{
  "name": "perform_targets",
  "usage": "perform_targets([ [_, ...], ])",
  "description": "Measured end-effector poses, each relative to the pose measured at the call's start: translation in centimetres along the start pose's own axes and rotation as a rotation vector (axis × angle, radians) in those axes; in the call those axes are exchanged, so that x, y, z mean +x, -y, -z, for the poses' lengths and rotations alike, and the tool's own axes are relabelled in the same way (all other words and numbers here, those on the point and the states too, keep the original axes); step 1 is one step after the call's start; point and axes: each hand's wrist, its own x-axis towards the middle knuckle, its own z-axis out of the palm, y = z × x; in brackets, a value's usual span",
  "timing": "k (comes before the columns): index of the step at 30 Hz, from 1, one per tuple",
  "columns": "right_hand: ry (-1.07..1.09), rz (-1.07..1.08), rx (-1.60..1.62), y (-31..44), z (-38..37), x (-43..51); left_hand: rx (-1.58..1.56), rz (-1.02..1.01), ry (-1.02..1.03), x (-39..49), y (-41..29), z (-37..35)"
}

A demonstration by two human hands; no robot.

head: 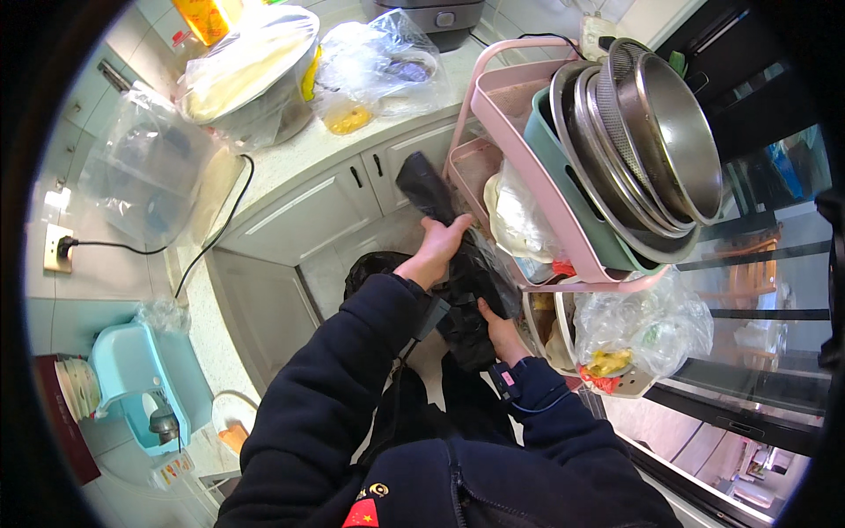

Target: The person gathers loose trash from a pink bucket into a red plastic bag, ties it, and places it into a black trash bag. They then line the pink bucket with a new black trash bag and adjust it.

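A crumpled length of black plastic, apparently a bag (474,280), stretches between my two hands above the floor. My left hand (437,249) is closed around its upper part, and a folded end sticks up past my thumb. Lower down and to the right, my right hand (502,335) grips the edge of the same plastic, its fingers partly hidden. Beneath my left forearm shows a bulky black plastic bag or liner (375,265) on the floor, largely covered by my sleeve. A grey flat-sided object (432,318) peeks out between my arms; I cannot tell what it is.
Close on my right stands a pink tiered rack (548,191) holding steel bowls (686,138), a green basin (581,204) and plastic bags (647,323). White cabinets (310,218) and a counter (228,297) curve ahead and left. A black cord (224,228) hangs over the counter.
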Motion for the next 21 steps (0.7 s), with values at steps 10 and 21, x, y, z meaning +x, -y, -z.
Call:
perform_targets([
  [10, -0.221, -0.034, 0.368, 6.3, 4.0, 11.3, 0.133, -0.257, 0.505, 2.7, 2.0, -3.3],
  [21, 0.021, -0.089, 0.274, 7.4, 0.0, 2.4, 0.307, -0.209, 0.635, 0.1, 5.7, 2.5],
])
